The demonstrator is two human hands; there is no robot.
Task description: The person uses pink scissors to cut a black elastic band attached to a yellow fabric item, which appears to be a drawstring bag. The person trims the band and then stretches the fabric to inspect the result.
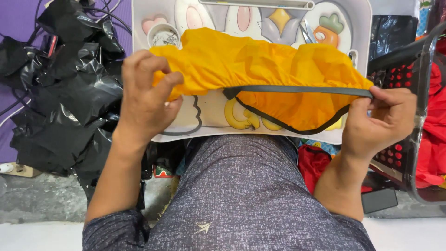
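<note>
1. White cartoon-printed tabletop (pixel 204 128) sits over the person's lap, black plastic bags (pixel 69 88) beside it.
2. Yellow fabric cover (pixel 260 65), crinkled, edged with grey elastic band (pixel 297 89), lies stretched across it.
3. Left hand (pixel 146 100) grips one end; right hand (pixel 383 118) pinches the band.

Cloth cover (pixel 260 65) lies on the lap tray (pixel 362 18) (plastic bags (pixel 69 93) left, basket (pixel 409 69) right).

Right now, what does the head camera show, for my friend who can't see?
Two hands stretch a yellow cloth by its grey band over a cartoon tray: left hand, right hand. Black bags lie left.
</note>
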